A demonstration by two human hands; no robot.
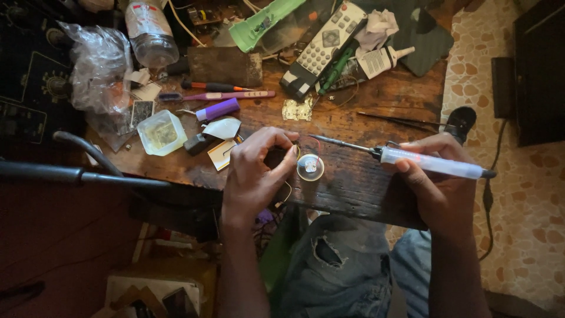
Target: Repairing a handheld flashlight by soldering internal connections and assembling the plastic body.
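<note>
The right hand (pixel 438 176) holds a soldering iron (pixel 412 159) while the left hand (pixel 256 174) pinches a small round speaker (pixel 310 167) on the wooden table (pixel 365 182).

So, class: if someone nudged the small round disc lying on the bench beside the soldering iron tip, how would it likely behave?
The small round disc looks thin and flat, so it would probably slide rather than tip. Thin wires seem to run from it toward the left hand, so they may tug it back. It is likely light.

Small round speaker (pixel 310 166) lay on the wooden table (pixel 353 176), left hand (pixel 254 172) just left of it, soldering iron (pixel 412 159) to its right in right hand (pixel 438 182), remote control (pixel 323 47) behind it, plastic tub (pixel 160 132) far left.
</note>
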